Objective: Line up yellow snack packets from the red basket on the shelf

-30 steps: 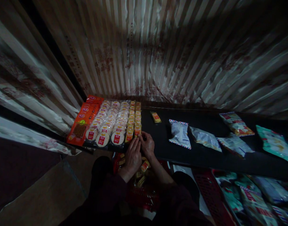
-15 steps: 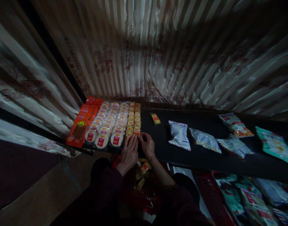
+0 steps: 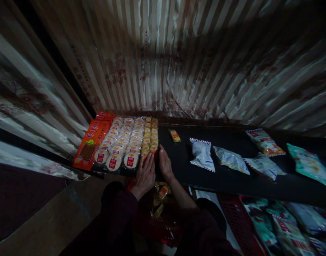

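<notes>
My left hand [image 3: 145,175] lies flat, fingers stretched out, at the near end of the rows of small yellow snack packets [image 3: 150,137]. Its fingertips touch or cover the nearest packets. Along the right side of those rows stands my right hand [image 3: 165,161], fingers straight and together, holding nothing. Left of the yellow packets are several rows of round white rice crackers [image 3: 131,160] in clear wrappers, overlapping one another. Orange snack packs [image 3: 86,151] lie at the far left. A single yellow packet [image 3: 175,135] sits apart, beyond my right hand.
On the black shelf [image 3: 179,170] to the right lie a white bag with a striped edge [image 3: 202,154], other bags and a green bag [image 3: 309,165]. Below are a red basket [image 3: 163,227] with yellow packets and another red basket [image 3: 233,217] with bags. A striped curtain [image 3: 163,71] hangs behind.
My right hand's bent fingers have straightened and now lie along the side of the yellow rows. My left hand stays nearly in place. The view has shifted slightly.
</notes>
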Demonstrator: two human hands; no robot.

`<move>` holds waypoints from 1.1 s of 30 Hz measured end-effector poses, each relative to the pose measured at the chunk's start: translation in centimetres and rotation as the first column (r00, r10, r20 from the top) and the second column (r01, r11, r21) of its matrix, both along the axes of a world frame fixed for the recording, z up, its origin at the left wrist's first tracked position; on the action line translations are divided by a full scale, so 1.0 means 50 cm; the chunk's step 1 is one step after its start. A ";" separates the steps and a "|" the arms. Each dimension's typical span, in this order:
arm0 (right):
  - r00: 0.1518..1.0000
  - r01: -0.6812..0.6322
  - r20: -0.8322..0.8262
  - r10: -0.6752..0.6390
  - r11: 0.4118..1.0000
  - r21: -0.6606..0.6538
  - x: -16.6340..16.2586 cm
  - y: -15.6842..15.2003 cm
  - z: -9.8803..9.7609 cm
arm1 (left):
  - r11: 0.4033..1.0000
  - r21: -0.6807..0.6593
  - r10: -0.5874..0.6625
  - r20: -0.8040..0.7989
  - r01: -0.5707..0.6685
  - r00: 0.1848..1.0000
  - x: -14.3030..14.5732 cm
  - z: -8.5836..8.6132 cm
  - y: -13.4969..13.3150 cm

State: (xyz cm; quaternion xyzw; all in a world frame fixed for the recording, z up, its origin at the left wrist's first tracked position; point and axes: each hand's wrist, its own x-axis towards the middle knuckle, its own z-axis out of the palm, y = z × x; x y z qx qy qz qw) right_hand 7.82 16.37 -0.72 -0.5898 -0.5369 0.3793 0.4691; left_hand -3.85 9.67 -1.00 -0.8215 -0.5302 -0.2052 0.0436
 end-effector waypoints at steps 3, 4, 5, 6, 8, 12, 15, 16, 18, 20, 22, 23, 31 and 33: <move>0.999 -0.032 -0.010 0.032 0.999 -0.011 -0.013 0.003 -0.002 | 1.000 -0.005 -0.002 -0.001 0.002 1.000 -0.001 -0.001 0.002; 0.999 -0.037 -0.012 0.037 0.999 -0.003 -0.015 0.002 -0.001 | 1.000 -0.008 -0.002 0.001 0.002 1.000 -0.001 -0.001 0.003; 0.999 -0.041 -0.015 0.041 0.999 0.005 -0.015 0.002 -0.001 | 1.000 -0.009 -0.001 0.003 0.001 1.000 -0.002 -0.001 0.003; 0.999 -0.041 -0.019 0.041 0.999 0.011 -0.015 0.001 0.000 | 1.000 -0.007 0.000 0.003 0.000 1.000 -0.002 -0.001 0.003; 0.999 -0.027 -0.028 0.028 1.000 0.009 -0.012 0.004 0.002 | 1.000 0.003 0.006 -0.004 -0.006 1.000 -0.002 0.000 0.003; 0.999 0.005 -0.052 -0.005 1.000 -0.003 -0.009 0.022 0.003 | 1.000 0.025 0.007 -0.022 -0.007 1.000 -0.004 0.002 0.006; 0.997 0.012 -0.082 -0.015 0.999 -0.039 -0.017 0.042 0.004 | 0.999 0.023 -0.022 -0.022 0.023 0.999 -0.008 0.005 0.012; 0.995 0.008 -0.096 -0.013 0.998 -0.056 -0.022 0.047 0.004 | 0.999 0.020 -0.037 -0.020 0.037 0.999 -0.010 0.006 0.014; 0.993 -0.012 -0.121 0.003 0.997 -0.076 -0.032 0.052 0.003 | 0.998 0.013 -0.060 -0.008 0.060 0.998 -0.014 0.009 0.019; 0.991 -0.030 -0.129 0.021 0.997 -0.070 -0.041 0.052 0.001 | 0.997 0.013 -0.075 0.009 0.075 0.997 -0.017 0.011 0.024; 0.993 -0.029 -0.113 0.022 0.998 -0.057 -0.047 0.049 -0.001 | 0.997 0.015 -0.081 0.026 0.081 0.996 -0.018 0.010 0.026; 0.995 -0.022 -0.103 0.016 0.998 -0.054 -0.048 0.047 -0.002 | 0.996 0.018 -0.083 0.031 0.082 0.996 -0.019 0.009 0.027; 0.984 0.008 -0.176 -0.021 0.998 -0.069 -0.027 0.083 -0.008 | 0.996 0.058 -0.064 -0.036 0.066 0.997 -0.021 0.005 0.025; 0.981 0.012 -0.190 -0.026 0.997 -0.077 -0.022 0.106 -0.010 | 0.994 0.079 -0.066 -0.058 0.071 0.996 -0.023 0.005 0.025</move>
